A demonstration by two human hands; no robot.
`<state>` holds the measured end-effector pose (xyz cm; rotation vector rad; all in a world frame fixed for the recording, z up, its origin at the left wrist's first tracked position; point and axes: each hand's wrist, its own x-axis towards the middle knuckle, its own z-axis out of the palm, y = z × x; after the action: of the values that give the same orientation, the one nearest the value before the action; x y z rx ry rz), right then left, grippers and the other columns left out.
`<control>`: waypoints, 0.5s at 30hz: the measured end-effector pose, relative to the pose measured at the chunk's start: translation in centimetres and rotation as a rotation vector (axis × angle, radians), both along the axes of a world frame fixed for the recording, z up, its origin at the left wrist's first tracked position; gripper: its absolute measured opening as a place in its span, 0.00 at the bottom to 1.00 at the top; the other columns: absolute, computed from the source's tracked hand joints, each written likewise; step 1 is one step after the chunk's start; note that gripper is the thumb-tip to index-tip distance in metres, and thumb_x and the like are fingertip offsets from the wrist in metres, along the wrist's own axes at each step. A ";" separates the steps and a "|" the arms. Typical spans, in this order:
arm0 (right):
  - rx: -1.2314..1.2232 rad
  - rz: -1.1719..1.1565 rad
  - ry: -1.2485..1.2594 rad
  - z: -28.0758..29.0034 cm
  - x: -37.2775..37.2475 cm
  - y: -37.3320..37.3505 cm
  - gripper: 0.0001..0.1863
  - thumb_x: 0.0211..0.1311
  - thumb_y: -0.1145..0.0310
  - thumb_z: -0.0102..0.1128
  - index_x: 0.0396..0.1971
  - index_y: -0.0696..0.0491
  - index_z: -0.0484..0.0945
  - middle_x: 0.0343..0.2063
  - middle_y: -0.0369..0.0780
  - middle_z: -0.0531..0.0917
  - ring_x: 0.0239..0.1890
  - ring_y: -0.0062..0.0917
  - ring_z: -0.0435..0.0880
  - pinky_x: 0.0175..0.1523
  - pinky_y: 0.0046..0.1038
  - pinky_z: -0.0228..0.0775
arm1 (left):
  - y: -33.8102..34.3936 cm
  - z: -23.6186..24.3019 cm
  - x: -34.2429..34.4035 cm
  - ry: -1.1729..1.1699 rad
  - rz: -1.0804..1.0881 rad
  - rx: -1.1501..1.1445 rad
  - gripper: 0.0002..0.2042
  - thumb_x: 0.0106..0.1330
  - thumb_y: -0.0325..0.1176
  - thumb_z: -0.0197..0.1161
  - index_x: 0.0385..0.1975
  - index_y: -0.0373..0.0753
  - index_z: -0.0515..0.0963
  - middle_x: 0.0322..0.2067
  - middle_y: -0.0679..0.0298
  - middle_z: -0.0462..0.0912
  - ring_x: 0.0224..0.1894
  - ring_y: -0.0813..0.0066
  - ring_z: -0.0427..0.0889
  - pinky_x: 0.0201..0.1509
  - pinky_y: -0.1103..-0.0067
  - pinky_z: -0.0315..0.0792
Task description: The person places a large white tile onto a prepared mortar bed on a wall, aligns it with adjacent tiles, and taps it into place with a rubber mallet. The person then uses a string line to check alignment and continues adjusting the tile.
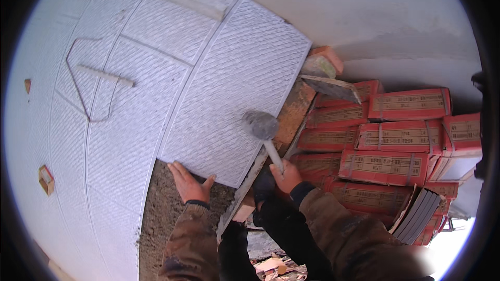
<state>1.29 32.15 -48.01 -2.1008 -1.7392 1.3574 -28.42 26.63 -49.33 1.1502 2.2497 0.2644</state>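
Observation:
My right hand (285, 176) grips the pale handle of a grey rubber mallet (260, 125), whose head is over a white ridged tile (226, 78) near its right edge; whether it touches the surface I cannot tell. My left hand (188, 181) has its fingers apart at that tile's lower edge, beside a rough bed of mortar (161, 218). A strip of brown board or plank (290, 117) shows along the tile's right side. Below, my dark-clad legs (284, 234) are partly hidden by my arms.
More laid tiles (130, 99) fill the left, bearing a bent wire (88, 118), pale strips and a small box (46, 179). Stacked red boxes (396, 132) line the right, beside loose grey tiles (419, 213). A plain wall (375, 21) rises behind, with brick pieces (328, 57) at its foot.

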 end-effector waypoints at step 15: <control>0.130 0.074 0.108 1.6 0.4 0.6 0.15 0.65 0.60 0.62 0.34 0.59 0.77 0.23 0.51 0.79 0.27 0.45 0.81 0.33 0.39 0.71 | -0.6 -0.5 -0.1 0.037 0.007 -0.018 0.60 0.42 0.43 0.83 0.71 0.25 0.47 0.71 0.34 0.45 0.72 0.38 0.53 0.73 0.61 0.56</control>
<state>1.69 32.77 -46.46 -1.8783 -1.8254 1.3112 -28.50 26.06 -49.87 1.1468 2.2846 0.2269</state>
